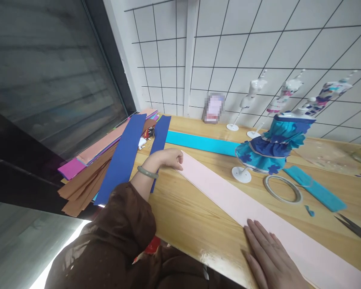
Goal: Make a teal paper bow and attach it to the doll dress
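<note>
A long pale pink strip of folded paper (219,188) runs diagonally over the wooden table. At its far left end my left hand (172,158) pinches the corner, fingers closed on it; a bangle circles that wrist. My right hand (267,253) lies flat on the strip nearer the front edge, its fingers stretched out. Dark blue paper strips (123,156) lie left of my left hand. Behind the pink strip is a bright blue strip (198,141).
A small dress form in a blue ruffled paper dress (276,140) stands beyond the strip, with other small dress forms (252,90) behind. A tape roll (282,188), a teal strip (315,186) and scissors (355,228) lie right. Stacked coloured papers (87,176) overhang the left edge.
</note>
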`<state>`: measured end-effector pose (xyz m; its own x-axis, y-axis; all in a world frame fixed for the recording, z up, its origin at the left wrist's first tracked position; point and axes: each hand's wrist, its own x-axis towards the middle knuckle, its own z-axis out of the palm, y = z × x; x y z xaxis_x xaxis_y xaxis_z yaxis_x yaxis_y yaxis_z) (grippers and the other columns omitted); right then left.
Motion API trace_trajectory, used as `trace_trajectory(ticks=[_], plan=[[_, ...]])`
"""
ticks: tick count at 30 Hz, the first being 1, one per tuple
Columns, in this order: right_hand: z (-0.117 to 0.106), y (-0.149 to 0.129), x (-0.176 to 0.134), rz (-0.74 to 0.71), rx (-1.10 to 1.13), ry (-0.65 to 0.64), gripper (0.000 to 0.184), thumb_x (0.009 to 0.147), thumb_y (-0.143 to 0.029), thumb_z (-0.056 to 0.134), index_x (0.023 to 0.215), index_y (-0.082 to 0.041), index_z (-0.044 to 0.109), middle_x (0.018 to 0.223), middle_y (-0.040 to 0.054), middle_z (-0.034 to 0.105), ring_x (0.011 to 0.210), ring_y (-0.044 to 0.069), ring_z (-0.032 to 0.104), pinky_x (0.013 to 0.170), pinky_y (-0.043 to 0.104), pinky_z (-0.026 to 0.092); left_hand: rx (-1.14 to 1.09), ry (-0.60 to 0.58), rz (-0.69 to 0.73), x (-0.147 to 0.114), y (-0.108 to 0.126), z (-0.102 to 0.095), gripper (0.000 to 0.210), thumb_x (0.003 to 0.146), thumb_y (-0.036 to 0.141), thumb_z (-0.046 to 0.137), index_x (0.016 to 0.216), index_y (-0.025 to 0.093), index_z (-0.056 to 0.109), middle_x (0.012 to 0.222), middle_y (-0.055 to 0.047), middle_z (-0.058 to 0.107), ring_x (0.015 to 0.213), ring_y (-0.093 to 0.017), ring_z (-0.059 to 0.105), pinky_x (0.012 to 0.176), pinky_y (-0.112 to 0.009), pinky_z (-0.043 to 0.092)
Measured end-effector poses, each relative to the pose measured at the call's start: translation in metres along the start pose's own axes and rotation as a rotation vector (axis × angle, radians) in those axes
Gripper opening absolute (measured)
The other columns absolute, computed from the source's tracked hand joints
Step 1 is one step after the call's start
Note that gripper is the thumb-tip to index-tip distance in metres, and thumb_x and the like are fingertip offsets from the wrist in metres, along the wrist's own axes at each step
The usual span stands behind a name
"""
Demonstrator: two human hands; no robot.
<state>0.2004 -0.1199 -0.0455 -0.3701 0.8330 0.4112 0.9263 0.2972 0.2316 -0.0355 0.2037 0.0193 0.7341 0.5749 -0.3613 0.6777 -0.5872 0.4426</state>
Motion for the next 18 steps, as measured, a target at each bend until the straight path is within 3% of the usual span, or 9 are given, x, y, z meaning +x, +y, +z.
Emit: trace_trajectory(ticks=[5,18], plan=[[-0.002,-0.002,0.001,0.03,0.009,-0.016,0.055,0.089,-0.036,0.031,0.136,-0.008,0.032,0.133,0.0173,0.044,0.119,0.033,0.044,0.088,0.048,0.043,0.021,-0.004,-0.048,-0.001,0.006,0.0,0.039,0.056,0.046,0.066,0.083,0.018,0.059,0.081,0.0,0.06,0.068,-0.013,0.054,0.053,-0.022,0.036],[-0.005,-0.006,-0.005,0.186,0.08,-0.092,0.051,0.088,-0.037,0.041,0.132,-0.011,0.039,0.135,0.0119,0.043,0.124,0.026,0.039,0.101,0.046,0.035,0.193,0.039,-0.06,0.004,0.011,0.008,0.056,0.051,0.063,0.062,0.085,0.019,0.052,0.089,-0.004,0.061,0.073,-0.018,0.054,0.056,-0.025,0.034]])
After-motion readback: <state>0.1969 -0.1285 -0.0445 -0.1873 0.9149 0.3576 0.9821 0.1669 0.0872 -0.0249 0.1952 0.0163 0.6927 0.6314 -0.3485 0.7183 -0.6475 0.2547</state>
